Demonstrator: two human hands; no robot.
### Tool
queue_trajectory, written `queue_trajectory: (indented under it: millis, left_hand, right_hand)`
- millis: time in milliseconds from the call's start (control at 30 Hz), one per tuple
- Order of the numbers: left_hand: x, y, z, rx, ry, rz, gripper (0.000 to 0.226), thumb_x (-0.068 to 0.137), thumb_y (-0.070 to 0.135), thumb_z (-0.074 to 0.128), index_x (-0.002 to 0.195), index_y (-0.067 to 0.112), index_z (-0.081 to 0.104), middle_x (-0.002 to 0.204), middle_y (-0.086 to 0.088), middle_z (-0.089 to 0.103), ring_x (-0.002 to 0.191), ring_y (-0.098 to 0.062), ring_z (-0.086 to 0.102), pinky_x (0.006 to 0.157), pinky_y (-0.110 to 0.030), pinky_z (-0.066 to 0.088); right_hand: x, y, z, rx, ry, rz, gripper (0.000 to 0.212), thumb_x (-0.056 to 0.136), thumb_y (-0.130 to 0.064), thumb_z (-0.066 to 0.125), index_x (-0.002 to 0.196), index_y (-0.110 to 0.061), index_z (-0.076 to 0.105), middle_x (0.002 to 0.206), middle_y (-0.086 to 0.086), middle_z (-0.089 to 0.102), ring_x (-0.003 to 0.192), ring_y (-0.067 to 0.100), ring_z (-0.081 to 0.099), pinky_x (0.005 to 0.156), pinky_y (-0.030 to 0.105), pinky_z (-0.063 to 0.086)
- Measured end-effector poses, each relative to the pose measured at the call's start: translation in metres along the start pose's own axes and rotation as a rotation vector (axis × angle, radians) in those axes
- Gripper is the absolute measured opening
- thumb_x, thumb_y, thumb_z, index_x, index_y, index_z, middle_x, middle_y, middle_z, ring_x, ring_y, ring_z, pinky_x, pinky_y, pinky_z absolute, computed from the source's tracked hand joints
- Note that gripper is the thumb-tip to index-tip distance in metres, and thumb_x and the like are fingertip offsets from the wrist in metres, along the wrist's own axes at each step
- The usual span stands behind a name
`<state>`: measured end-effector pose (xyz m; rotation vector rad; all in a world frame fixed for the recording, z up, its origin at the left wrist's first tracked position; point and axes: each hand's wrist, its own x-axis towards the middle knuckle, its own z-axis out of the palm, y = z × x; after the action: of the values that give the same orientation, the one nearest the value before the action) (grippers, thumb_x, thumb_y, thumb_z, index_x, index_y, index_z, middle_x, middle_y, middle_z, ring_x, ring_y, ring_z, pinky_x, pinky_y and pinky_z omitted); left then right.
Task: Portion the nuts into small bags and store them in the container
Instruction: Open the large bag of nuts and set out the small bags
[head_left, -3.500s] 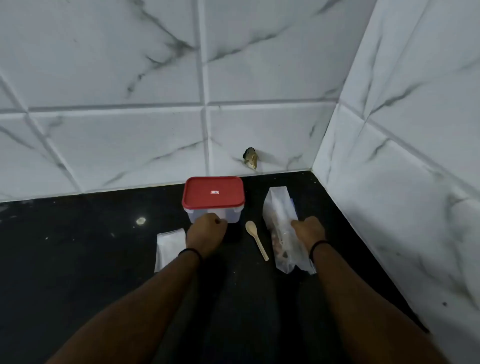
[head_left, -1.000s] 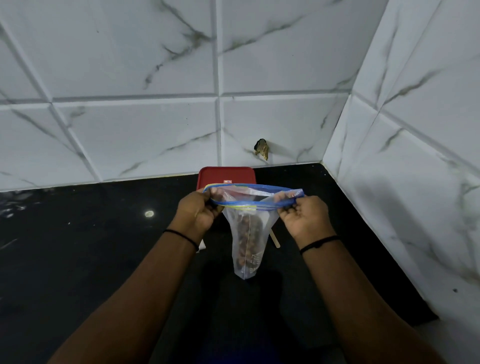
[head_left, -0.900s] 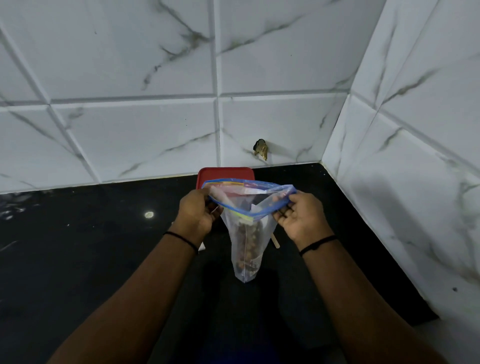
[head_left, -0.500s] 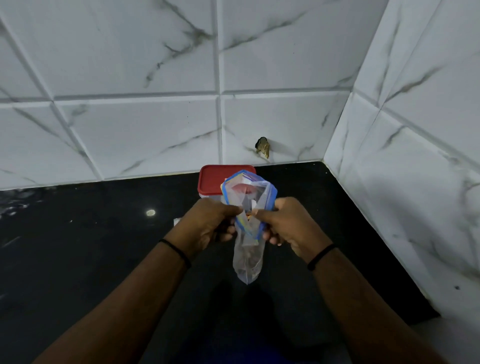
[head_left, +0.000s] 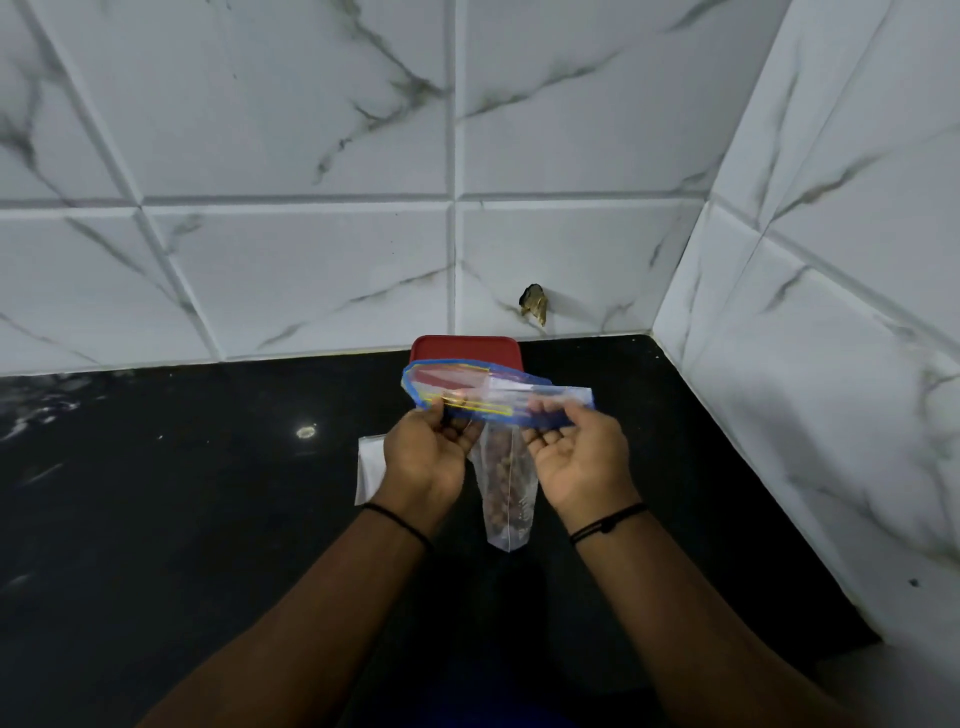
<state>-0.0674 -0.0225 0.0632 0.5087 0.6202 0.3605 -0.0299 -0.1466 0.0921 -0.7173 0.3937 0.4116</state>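
Since half second ago, bag mouth (head_left: 493, 397) stretched wide; left hand (head_left: 423, 457), right hand (head_left: 579, 460) fingers pinching zip edge. Floppy, bottom-heavy; grip rim.

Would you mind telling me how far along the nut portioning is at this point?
Early days. Nothing looks portioned: the small bags lie flat on the counter, partly behind the left hand. In hand: both hands, left and right hand, hold the zip bag of nuts by its blue top. Left: filling the small bags and opening the red-lidded container, which is closed.

Clear zip bag (head_left: 506, 483) of nuts hangs upright; red-lidded container (head_left: 465, 351) behind.
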Motion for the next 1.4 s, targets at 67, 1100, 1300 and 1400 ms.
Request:
queue_trajectory:
  millis: [67, 1100, 1300, 1400]
  left_hand:
    - [0.001, 0.002, 0.002, -0.06, -0.01, -0.067, 0.028, 0.103, 0.014, 0.036, 0.109, 0.004, 0.062, 0.099, -0.014, 0.066, 0.093, -0.026, 0.064, 0.082, -0.043, 0.054]
    - [0.025, 0.04, -0.002, 1.574, 0.278, 0.773, 0.02, 0.098, 0.031, 0.055, 0.094, 0.013, 0.065, 0.086, 0.0, 0.061, 0.077, -0.017, 0.054, 0.067, -0.028, 0.038]
    - [0.042, 0.06, 0.003, 1.565, 0.14, 0.387, 0.035, 0.101, 0.028, 0.05, 0.078, 0.005, 0.061, 0.071, -0.006, 0.057, 0.061, -0.018, 0.056, 0.054, -0.026, 0.037]
    - [0.052, 0.067, 0.008, 1.107, 0.045, 0.019, 0.041, 0.099, 0.024, 0.054, 0.06, 0.011, 0.051, 0.051, -0.003, 0.043, 0.033, -0.011, 0.04, 0.036, -0.02, 0.027]
  right_hand:
    - [-0.001, 0.002, -0.001, 0.048, -0.057, 0.059, 0.032, 0.092, -0.01, 0.039, 0.112, 0.0, 0.062, 0.095, 0.017, 0.061, 0.081, 0.026, 0.06, 0.093, 0.046, 0.053]
    - [0.09, -0.014, 0.038, -1.692, 0.029, -0.452, 0.021, 0.094, -0.014, 0.055, 0.101, 0.001, 0.069, 0.1, 0.017, 0.071, 0.094, 0.031, 0.068, 0.067, 0.03, 0.045]
    - [0.073, -0.045, 0.032, -1.319, -0.094, -0.022, 0.029, 0.097, -0.011, 0.039, 0.071, -0.015, 0.05, 0.068, 0.003, 0.053, 0.057, 0.01, 0.053, 0.052, 0.022, 0.045]
    - [0.072, -0.054, 0.023, -1.214, -0.02, 0.197, 0.033, 0.086, -0.033, 0.054, 0.057, -0.017, 0.05, 0.045, -0.002, 0.053, 0.034, 0.012, 0.049, 0.042, 0.015, 0.038]
